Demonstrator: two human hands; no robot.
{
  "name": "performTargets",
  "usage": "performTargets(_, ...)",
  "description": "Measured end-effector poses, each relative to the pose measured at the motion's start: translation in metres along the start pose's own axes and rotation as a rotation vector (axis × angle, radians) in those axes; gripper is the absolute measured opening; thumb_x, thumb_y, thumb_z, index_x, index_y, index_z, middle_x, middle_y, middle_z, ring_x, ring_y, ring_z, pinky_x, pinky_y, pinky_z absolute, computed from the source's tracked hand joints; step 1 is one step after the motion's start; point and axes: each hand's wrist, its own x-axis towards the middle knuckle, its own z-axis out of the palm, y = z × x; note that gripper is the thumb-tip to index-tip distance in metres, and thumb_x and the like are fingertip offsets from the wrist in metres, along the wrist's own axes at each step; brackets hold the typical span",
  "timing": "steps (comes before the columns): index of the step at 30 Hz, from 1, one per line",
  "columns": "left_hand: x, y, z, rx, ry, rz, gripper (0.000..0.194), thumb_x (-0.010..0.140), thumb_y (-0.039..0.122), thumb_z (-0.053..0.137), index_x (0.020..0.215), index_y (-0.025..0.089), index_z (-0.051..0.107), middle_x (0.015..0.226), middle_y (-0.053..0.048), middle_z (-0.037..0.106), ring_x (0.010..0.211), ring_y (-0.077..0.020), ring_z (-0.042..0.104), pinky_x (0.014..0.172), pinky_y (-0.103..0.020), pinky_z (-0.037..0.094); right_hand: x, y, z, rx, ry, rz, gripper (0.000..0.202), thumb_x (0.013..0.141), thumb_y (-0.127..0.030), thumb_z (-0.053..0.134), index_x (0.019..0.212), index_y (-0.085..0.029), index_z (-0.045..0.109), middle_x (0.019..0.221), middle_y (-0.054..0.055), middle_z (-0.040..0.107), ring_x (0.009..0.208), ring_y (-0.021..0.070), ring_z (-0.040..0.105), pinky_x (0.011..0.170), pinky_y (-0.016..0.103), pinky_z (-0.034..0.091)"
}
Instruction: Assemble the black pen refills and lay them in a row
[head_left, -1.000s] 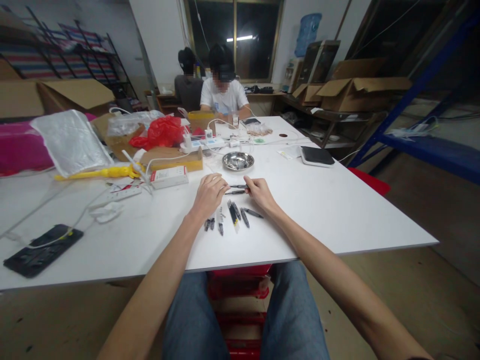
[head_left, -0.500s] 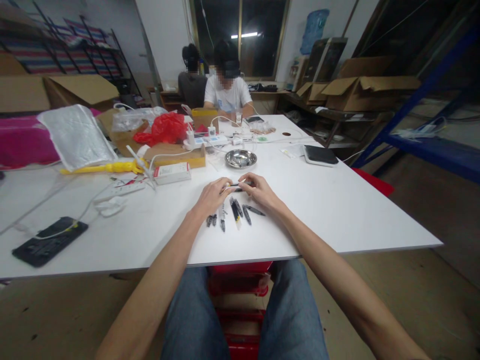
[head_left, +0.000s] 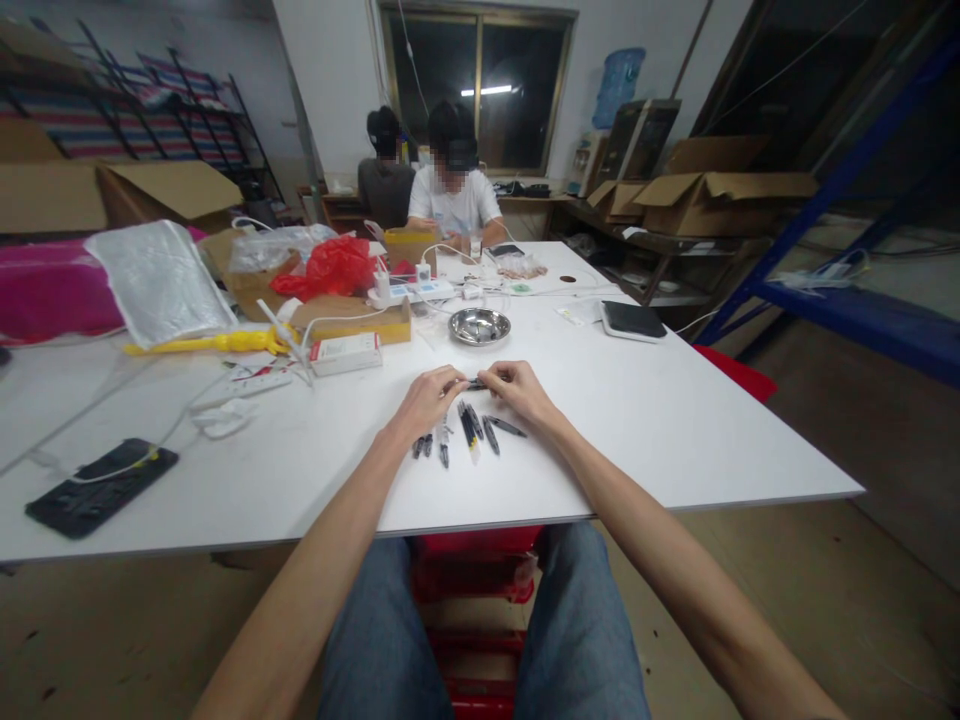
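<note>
- Closest to the camera were the person's knees in blue jeans, with a red stool [head_left: 472,590] between them under the white table [head_left: 675,440].
- Both arms reached forward over the table edge, so the hands met in the middle.
- The left hand [head_left: 427,398] and the right hand [head_left: 517,390] each pinched one end of a thin dark pen [head_left: 475,383], fingers closed narrow around it. Holding both ends like that probably kept the pen steady just above the table.
- Right under the hands lay a row of small dark pen parts [head_left: 465,432], side by side and close, likely so they were easy to grab.
- Off to the left lay a black phone [head_left: 101,488] with a white cable on it.
- A bit farther sat a shiny metal bowl [head_left: 479,325], a white box [head_left: 345,352] and a black pad [head_left: 634,319].
- The box had red printing, too small to read.
- Farthest away, two other people sat at the far end by a dark window.
</note>
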Motion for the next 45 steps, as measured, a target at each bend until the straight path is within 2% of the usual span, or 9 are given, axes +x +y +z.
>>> performTargets(4,0.002,0.004,0.001,0.056,0.018,0.015,0.020,0.093,0.035,0.056,0.092,0.020,0.069,0.088,-0.004,0.069,0.079,-0.0164,0.062,0.076,-0.028,0.046,-0.001,0.002,0.002,-0.061,-0.002,0.082,0.058,0.090,-0.062,0.046,0.061,-0.015,0.061,0.045,-0.005,0.037,0.046,0.0094,0.031,0.049,0.025,0.023)
performTargets(12,0.003,0.006,0.002,0.212,0.059,0.095,0.017,0.093,0.032,0.058,0.088,0.021,0.069,0.087,-0.004,0.070,0.088,-0.0188,0.064,0.083,-0.033,0.043,-0.001,0.003,0.003,-0.052,-0.036,0.182,0.060,0.090,-0.064,0.044,0.050,-0.019,0.043,0.042,-0.006,0.030,0.043,0.0077,0.025,0.046,0.026,0.018)
performTargets(21,0.001,-0.006,-0.001,0.168,0.066,0.050,0.019,0.093,0.036,0.059,0.092,0.021,0.071,0.087,-0.003,0.068,0.083,-0.0174,0.062,0.075,-0.030,0.045,0.004,0.006,0.000,0.079,-0.031,0.036,0.050,0.082,-0.061,0.059,0.077,-0.012,0.065,0.058,-0.004,0.047,0.053,0.0088,0.037,0.050,0.022,0.025)
performTargets(26,0.001,-0.006,-0.001,0.228,0.040,0.085,0.024,0.094,0.038,0.057,0.086,0.020,0.071,0.084,-0.004,0.067,0.086,-0.0194,0.060,0.079,-0.033,0.044,0.003,0.007,0.000,-0.044,-0.046,0.061,0.056,0.091,-0.060,0.048,0.062,-0.014,0.058,0.051,-0.006,0.034,0.051,0.0083,0.028,0.051,0.025,0.020)
performTargets(28,0.001,-0.007,-0.002,0.220,0.009,0.068,0.023,0.093,0.038,0.057,0.087,0.021,0.071,0.085,-0.004,0.067,0.086,-0.0194,0.060,0.079,-0.033,0.043,0.002,0.008,0.000,-0.087,-0.039,0.054,0.056,0.093,-0.057,0.046,0.060,-0.014,0.057,0.051,-0.006,0.035,0.051,0.0086,0.030,0.053,0.025,0.022)
performTargets(30,0.001,-0.008,-0.003,0.207,-0.031,0.045,0.021,0.092,0.038,0.059,0.090,0.022,0.072,0.086,-0.004,0.068,0.086,-0.0197,0.060,0.079,-0.034,0.043,0.002,0.011,0.001,-0.148,-0.034,-0.004,0.051,0.095,-0.052,0.048,0.065,-0.013,0.061,0.055,-0.005,0.044,0.055,0.0098,0.037,0.057,0.025,0.027)
performTargets(33,0.001,-0.011,-0.004,0.204,-0.061,0.022,0.017,0.091,0.036,0.061,0.095,0.023,0.072,0.087,-0.003,0.068,0.089,-0.0208,0.058,0.080,-0.034,0.043,0.003,0.017,0.002,-0.264,-0.019,-0.140,0.033,0.093,-0.041,0.058,0.078,-0.013,0.068,0.074,0.001,0.059,0.071,0.0130,0.048,0.070,0.025,0.034)
performTargets(38,0.000,-0.016,-0.004,0.217,-0.048,0.018,0.011,0.087,0.030,0.063,0.091,0.023,0.071,0.089,-0.003,0.067,0.093,-0.0224,0.056,0.083,-0.036,0.043,0.003,0.022,0.003,-0.405,-0.013,-0.203,0.017,0.088,-0.032,0.068,0.085,-0.015,0.070,0.085,0.003,0.057,0.085,0.0174,0.049,0.082,0.030,0.036)
performTargets(45,-0.001,-0.024,-0.003,0.213,-0.066,-0.006,0.009,0.084,0.028,0.063,0.083,0.023,0.071,0.090,-0.004,0.064,0.094,-0.0224,0.055,0.084,-0.037,0.043,0.000,0.023,0.007,-0.469,0.026,-0.169,0.007,0.083,-0.022,0.070,0.087,-0.016,0.070,0.092,0.005,0.057,0.091,0.0197,0.048,0.085,0.032,0.037)
